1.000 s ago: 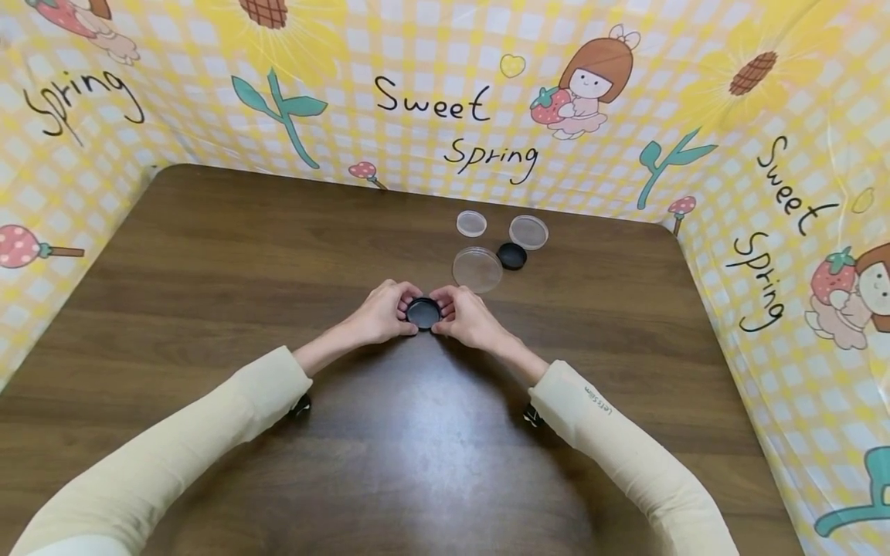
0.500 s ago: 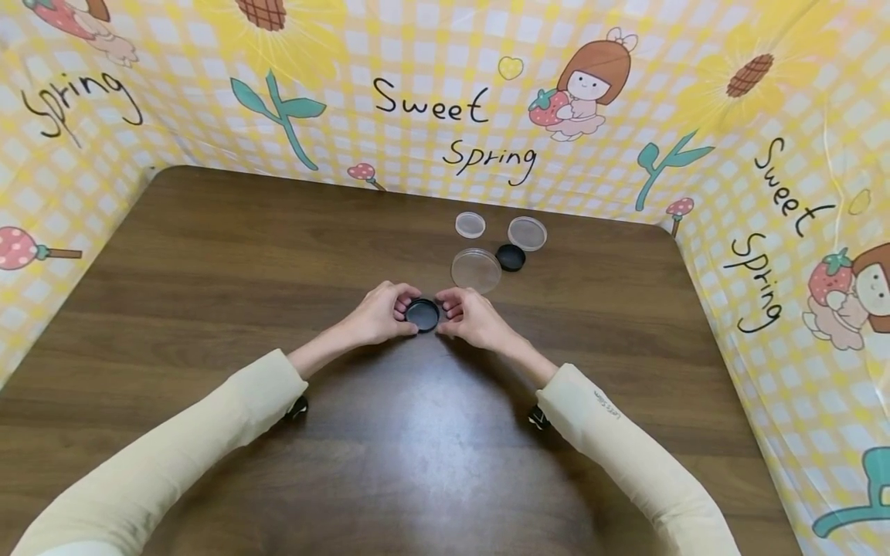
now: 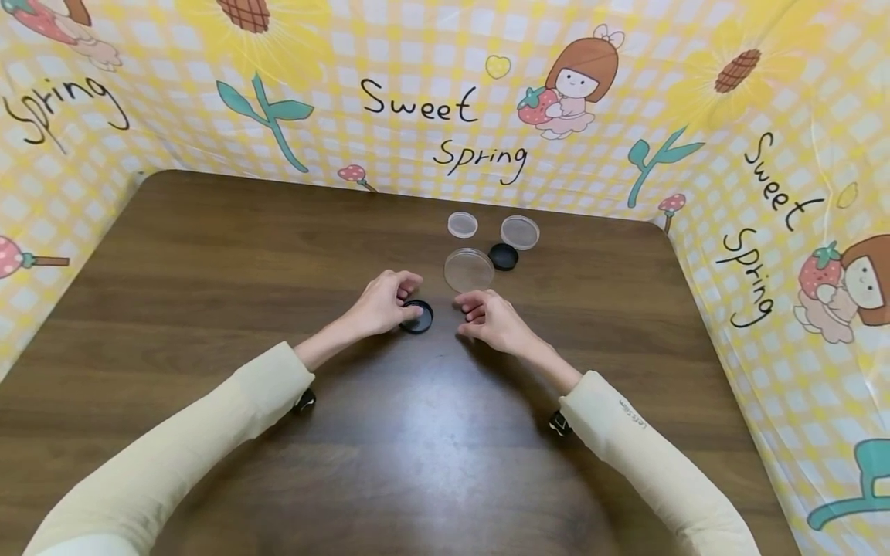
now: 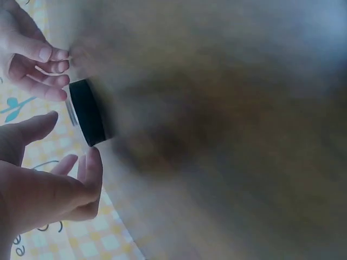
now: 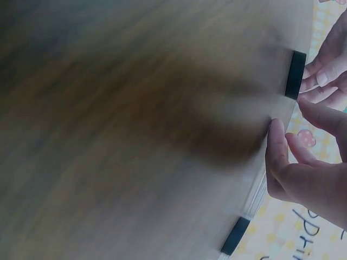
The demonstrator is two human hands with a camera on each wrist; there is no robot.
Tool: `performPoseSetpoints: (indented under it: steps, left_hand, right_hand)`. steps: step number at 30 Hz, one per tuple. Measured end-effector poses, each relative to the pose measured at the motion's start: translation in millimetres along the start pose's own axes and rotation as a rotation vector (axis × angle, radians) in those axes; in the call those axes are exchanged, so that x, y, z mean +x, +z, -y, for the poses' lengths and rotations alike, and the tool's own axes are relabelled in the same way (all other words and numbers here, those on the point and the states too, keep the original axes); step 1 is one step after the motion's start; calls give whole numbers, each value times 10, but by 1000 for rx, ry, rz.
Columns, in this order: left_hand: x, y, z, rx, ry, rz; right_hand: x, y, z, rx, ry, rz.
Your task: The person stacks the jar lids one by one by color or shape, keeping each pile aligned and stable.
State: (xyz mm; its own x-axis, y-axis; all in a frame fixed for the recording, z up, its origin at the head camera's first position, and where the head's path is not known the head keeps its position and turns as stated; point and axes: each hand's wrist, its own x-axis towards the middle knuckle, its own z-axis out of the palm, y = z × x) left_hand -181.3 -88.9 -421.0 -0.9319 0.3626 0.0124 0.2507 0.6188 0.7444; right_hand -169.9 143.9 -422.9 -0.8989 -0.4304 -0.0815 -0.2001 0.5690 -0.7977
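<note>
Small black lid (image 3: 418,316) sits flat on the bench (image 3: 208,255), near centre, at about 7 o'clock from the big clear lid (image 3: 469,269). Looks like rigid plastic, light, low-walled, smooth, so likely slippery on the wood; not fragile. Best hold is probably a pinch across the rim from opposite sides, since the top gives nothing to grab. Left hand (image 3: 381,303) comes in from 8 o'clock, wrist low, fingers curled over the lid's left edge and touching it; the head view suggests a light fingertip pinch on the rim, though the left wrist view is too blurred to confirm firm contact. Right hand (image 3: 490,318) lies at 3 o'clock of the lid, just apart from it, fingers loosely bent, holding nothing. Further back at 1 o'clock: another black lid (image 3: 504,255) and two smaller clear lids (image 3: 462,225), untouched.
</note>
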Motion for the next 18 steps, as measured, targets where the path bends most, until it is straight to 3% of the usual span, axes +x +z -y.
performPoseSetpoints:
  steps: [8, 18]
  left_hand:
    - [168, 35, -138, 27, 3, 2]
    - [573, 166, -321, 17, 37, 5]
  right_hand:
    - [-50, -245, -166, -36, 7, -83]
    - [41, -558, -380, -38, 57, -196]
